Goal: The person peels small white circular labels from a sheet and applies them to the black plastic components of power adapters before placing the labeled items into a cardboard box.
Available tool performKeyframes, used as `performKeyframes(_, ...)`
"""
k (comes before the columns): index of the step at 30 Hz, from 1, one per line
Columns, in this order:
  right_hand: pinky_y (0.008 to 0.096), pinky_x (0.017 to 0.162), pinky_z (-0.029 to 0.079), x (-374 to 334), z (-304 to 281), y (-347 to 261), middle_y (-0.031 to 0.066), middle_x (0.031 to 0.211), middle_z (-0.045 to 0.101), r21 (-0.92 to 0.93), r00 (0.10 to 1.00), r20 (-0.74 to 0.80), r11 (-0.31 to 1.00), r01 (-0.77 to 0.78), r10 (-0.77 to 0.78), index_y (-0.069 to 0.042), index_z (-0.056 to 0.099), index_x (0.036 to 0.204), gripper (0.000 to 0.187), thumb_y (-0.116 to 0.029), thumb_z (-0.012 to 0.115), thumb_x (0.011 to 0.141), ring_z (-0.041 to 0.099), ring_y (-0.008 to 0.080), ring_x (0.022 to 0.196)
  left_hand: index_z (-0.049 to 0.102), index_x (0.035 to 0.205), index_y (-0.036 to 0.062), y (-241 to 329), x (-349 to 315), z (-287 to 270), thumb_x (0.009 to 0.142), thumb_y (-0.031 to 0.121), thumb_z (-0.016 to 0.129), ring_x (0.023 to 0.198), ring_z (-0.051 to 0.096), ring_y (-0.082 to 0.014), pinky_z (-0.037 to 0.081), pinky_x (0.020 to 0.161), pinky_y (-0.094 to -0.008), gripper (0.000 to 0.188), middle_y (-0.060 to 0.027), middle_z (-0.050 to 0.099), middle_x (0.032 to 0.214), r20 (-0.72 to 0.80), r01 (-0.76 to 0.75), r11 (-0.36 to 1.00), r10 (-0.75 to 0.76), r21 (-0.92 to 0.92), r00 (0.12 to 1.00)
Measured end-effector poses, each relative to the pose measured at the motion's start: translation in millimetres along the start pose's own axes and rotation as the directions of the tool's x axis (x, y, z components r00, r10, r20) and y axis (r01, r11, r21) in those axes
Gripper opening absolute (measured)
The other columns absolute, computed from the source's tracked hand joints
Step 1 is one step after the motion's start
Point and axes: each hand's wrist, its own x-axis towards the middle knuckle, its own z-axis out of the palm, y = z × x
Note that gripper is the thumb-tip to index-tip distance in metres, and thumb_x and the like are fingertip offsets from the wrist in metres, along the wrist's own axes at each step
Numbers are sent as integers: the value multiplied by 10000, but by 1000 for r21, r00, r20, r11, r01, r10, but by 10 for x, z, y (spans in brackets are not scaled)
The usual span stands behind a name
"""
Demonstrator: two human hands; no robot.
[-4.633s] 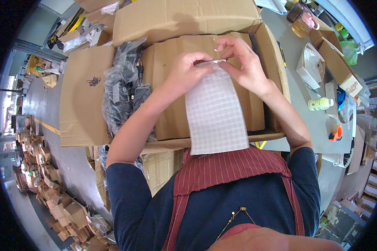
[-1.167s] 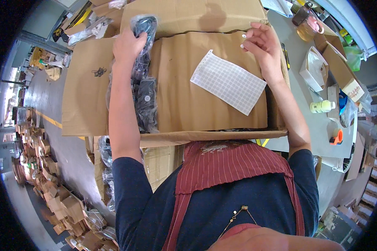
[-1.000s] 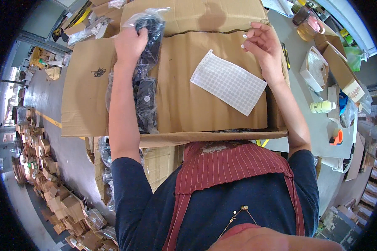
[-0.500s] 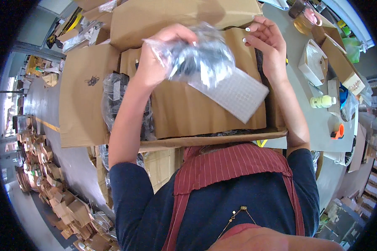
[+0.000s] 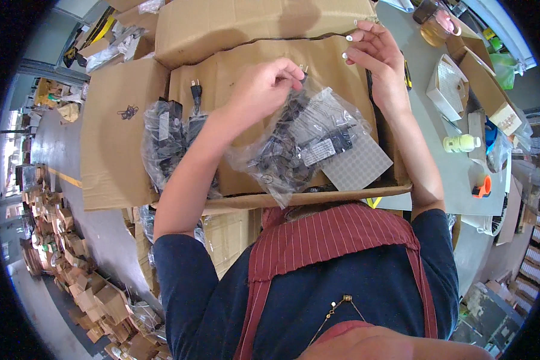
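Observation:
A black power adapter [image 5: 327, 149] with its cord lies in a clear plastic bag [image 5: 270, 171] on the brown cardboard sheet [image 5: 246, 150] inside the carton. My left hand [image 5: 261, 90] is closed at the cord's plug [image 5: 303, 78], whose metal prongs stick up past the fingertips. Raised over the carton's right side, my right hand [image 5: 381, 66] has its fingers apart, with small round white stickers on several fingertips. The pale sheet of round stickers [image 5: 360, 165] lies partly beneath the bag.
More bagged adapters [image 5: 165, 141] sit at the carton's left, one plug [image 5: 196, 93] standing out. Raised carton flaps [image 5: 123, 144] border the work. On the grey table [image 5: 462, 195] at right are a white box [image 5: 447, 90], a small bottle [image 5: 462, 143] and an orange tape dispenser [image 5: 481, 187].
The bagged adapter has come down from mid-air onto the cardboard and sticker sheet. My left hand has shifted right, from the bag to the plug. My right hand has barely moved.

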Motion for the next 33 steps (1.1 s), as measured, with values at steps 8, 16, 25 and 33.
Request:
performKeyframes(8, 304, 823, 513, -4, 0, 45, 86, 1151, 558, 7, 1000, -11, 1000, 5, -5, 13, 496, 1297, 484, 84, 621, 835, 613, 171, 967, 641, 1184, 62, -265, 141, 427, 931, 417, 635, 1114, 497, -380, 396, 997, -465, 436, -194, 619, 1131, -294, 170, 794, 12, 584, 956)
performKeyframes(16, 291, 801, 510, -10, -2, 93, 73, 1136, 550, -44, 999, 28, 999, -19, 21, 13, 491, 1295, 487, 55, 638, 832, 613, 154, 924, 710, 1108, 98, -477, 184, 441, 833, 413, 713, 1117, 479, -361, 382, 1006, -440, 419, -191, 608, 1156, -253, 142, 858, -15, 494, 967)
performKeyframes(25, 302, 773, 509, -2, -3, 37, 72, 1113, 568, -12, 999, 25, 1000, -25, 25, 11, 487, 1300, 493, 65, 627, 830, 613, 166, 912, 631, 1153, -50, -298, 139, 241, 782, 174, 666, 974, 657, -276, 482, 955, -369, 435, -155, 699, 1067, 256, 403, 585, -320, -704, 912)
performKeyframes(33, 305, 762, 527, 18, -61, -35, 94, 1088, 594, 97, 997, 56, 993, -61, 56, 4, 485, 1287, 479, 63, 623, 832, 635, 176, 897, 606, 1229, -81, -271, 63, 188, 847, 188, 639, 1076, 644, -266, 442, 1016, -378, 469, -180, 686, 1158, 588, 593, 401, -151, -698, 795)
